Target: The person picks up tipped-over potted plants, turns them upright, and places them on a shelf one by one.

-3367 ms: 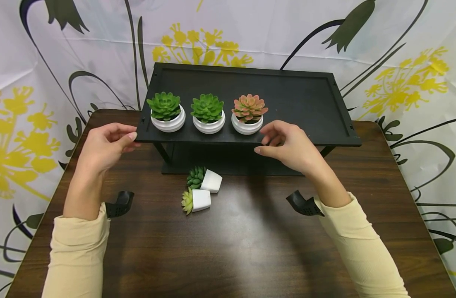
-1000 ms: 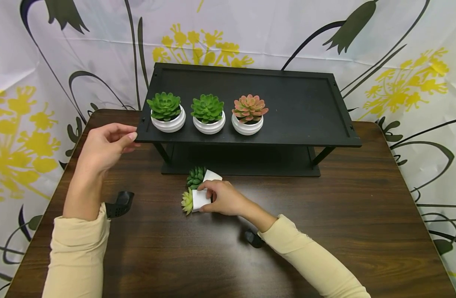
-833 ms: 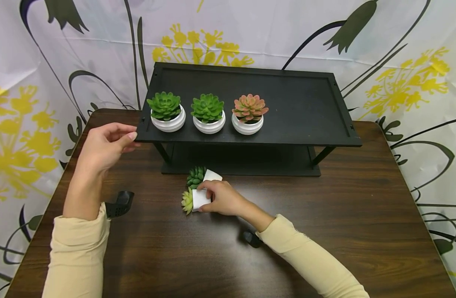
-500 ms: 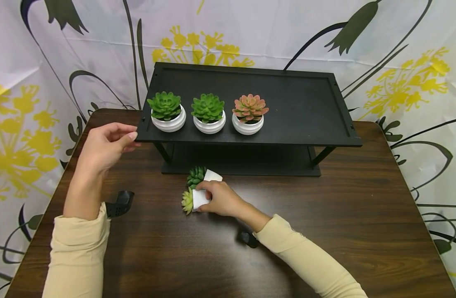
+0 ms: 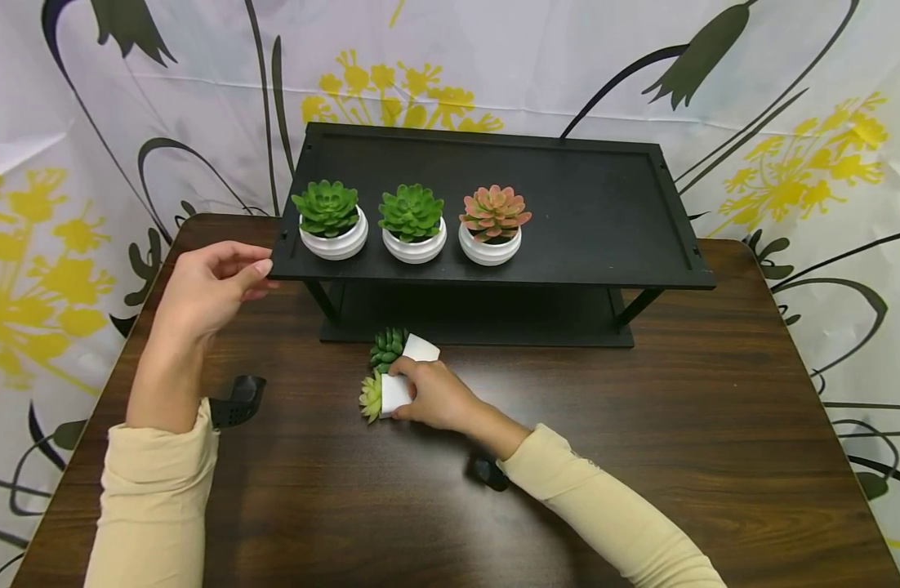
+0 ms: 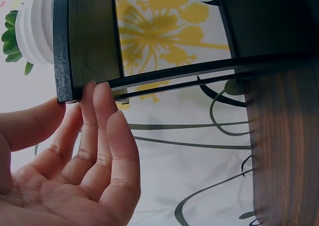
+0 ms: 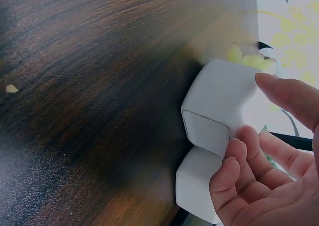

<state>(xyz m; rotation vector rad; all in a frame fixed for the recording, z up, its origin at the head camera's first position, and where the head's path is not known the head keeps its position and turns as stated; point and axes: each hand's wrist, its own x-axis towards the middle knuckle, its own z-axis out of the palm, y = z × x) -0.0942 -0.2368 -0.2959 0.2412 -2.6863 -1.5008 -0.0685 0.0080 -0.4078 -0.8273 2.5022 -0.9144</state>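
My left hand [image 5: 203, 286] pinches the front left corner of a black two-tier shelf [image 5: 597, 212]. In the left wrist view the thumb lies on the outer side of the board and the fingertips [image 6: 102, 94] on its underside. My right hand [image 5: 438, 396] holds the small white pot [image 5: 394, 394] of a yellow-green succulent lying on its side, thumb and fingers on opposite sides. Right behind it lies another potted succulent [image 5: 387, 349], dark green, its white pot partly covered by the hand. The right wrist view shows both square pot bases, the held pot [image 7: 219, 94] uppermost.
Three succulents in round white pots stand along the upper shelf's front: two green, one pink [image 5: 494, 212]. The lower shelf board [image 5: 479, 314] sits just behind the lying pots. A brown wooden table [image 5: 332, 506] bears everything, with a flower-patterned curtain [image 5: 538, 49] behind.
My right hand has come down from beside the pink succulent to the lying yellow-green one, and its fingers have drawn closer round the pot. The left hand keeps its place on the shelf corner.
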